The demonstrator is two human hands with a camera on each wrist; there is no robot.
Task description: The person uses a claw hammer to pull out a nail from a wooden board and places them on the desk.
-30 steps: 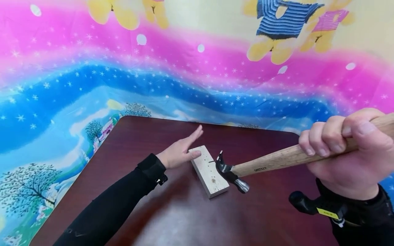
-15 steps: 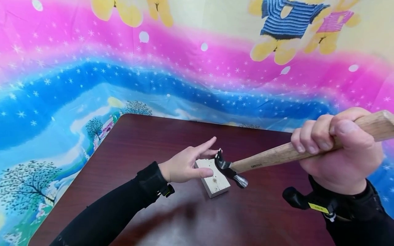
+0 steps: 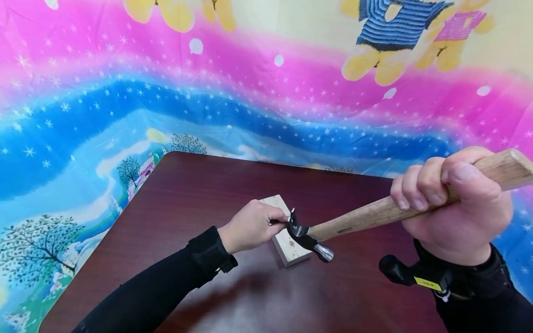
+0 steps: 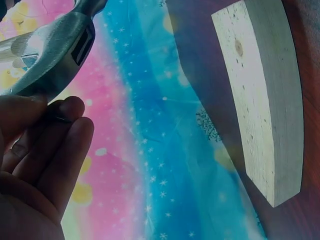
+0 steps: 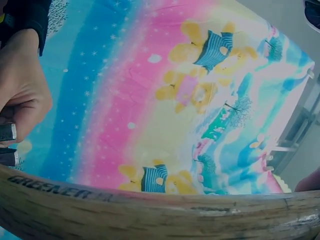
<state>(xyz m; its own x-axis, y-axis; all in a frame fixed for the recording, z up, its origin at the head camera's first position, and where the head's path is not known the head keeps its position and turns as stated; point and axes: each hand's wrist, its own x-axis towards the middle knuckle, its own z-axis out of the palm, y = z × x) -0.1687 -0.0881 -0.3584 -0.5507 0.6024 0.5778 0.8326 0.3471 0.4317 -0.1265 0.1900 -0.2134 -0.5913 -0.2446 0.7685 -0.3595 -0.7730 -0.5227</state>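
Observation:
My right hand [image 3: 454, 203] grips the wooden handle of a claw hammer [image 3: 358, 222], whose dark metal head hangs over a pale wood block [image 3: 293, 247]. At the claw, the thumb and fingers of my left hand [image 3: 251, 226] pinch together. Between those fingers a thin dark bit of a nail [image 4: 62, 119] shows in the left wrist view; most of it is hidden. There the block [image 4: 255, 100] lies apart from the hand, its face marked with small holes and a knot. The right wrist view has the handle [image 5: 150, 215] across its bottom.
A dark red-brown table [image 3: 216, 180] carries the block. Behind it hangs a printed cloth [image 3: 233, 88] in pink, blue and yellow. Both wrists wear black straps, and a small black device [image 3: 399, 270] sticks out from the right one.
My left hand has come from over the block's far end to the hammer's claw, its spread fingers closing into a pinch. The right hand and hammer have shifted slightly left.

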